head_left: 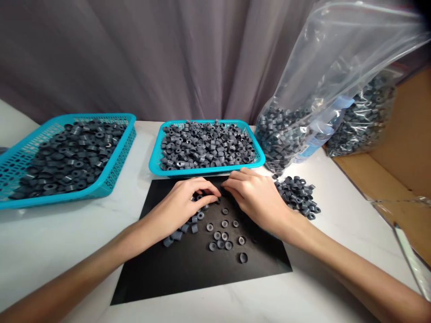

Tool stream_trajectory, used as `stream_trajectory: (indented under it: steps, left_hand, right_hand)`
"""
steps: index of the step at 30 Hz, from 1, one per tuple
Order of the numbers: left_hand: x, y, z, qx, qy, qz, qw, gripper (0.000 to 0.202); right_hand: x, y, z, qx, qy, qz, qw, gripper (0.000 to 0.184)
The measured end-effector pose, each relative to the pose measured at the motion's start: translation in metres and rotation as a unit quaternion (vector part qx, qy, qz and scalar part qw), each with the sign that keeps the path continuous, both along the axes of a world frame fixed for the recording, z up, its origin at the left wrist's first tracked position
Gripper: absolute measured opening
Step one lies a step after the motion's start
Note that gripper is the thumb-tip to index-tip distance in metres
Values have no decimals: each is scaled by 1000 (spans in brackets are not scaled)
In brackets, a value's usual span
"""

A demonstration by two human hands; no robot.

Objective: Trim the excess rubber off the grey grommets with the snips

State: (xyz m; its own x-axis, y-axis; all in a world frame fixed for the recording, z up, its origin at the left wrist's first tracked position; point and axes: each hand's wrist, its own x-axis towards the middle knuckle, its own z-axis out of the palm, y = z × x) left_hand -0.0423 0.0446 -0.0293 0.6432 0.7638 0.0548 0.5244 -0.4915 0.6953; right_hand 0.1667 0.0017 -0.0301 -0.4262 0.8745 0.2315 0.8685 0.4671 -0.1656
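My left hand (188, 197) is over the upper part of a black mat (161, 278). Its thumb and forefinger pinch together at a small dark grey plastic piece, mostly hidden by the fingertips. Under and beside this hand lies a loose pile of grey plastic rings (194, 228). My right hand (254, 197) is close by on the right, fingers curled together near the mat's top edge; whatever they hold is hidden. Between and below the hands, several round grey caps (225, 236) lie scattered on the mat, hollow side up.
Behind the mat stands a turquoise basket (208, 171) full of grey pieces; another basket (116, 168) is at left. A pile of grey pieces (298, 195) lies right of my right hand. Clear plastic bags (286, 130), a blue-labelled bottle (311, 139) and a cardboard box (404, 130) stand at right.
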Motion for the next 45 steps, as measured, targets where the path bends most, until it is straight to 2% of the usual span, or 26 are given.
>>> stream_trajectory:
  steps: [6,11,14,19,23,26,29,32,39,45]
  left_hand:
    - [-5,2,6,-24,30,-1,999,20]
    - [-12,-2,18,69,144,-18,987,29]
    - [-12,-7,21,113,197,-39,973,17]
    - [-15,-8,25,116,188,-46,974,15]
    - [-17,-2,34,46,116,-27,992,20]
    - [-13,0,38,-69,1,2,998,20]
    - [-7,0,39,-206,-118,26,971,20]
    - [-5,-1,38,-281,-168,38,944,19]
    - [-9,4,30,-328,-210,36,920,14]
    - [-7,3,30,-311,-201,35,928,13]
  right_hand:
    - [4,-5,14,86,-29,-44,995,20]
    - [9,-7,25,116,-3,-81,990,22]
    - [9,-8,25,124,-5,-89,988,24]
    - [10,-10,27,119,14,-82,989,25]
    - [10,-9,31,35,104,-11,994,19]
    - [7,-9,29,-31,168,59,984,13]
    - [2,-10,24,-48,222,75,971,21]
    - [-1,-12,22,-42,263,56,962,17]
    - [4,-10,26,-88,315,40,944,10]
    - [6,-8,26,-138,331,36,933,9]
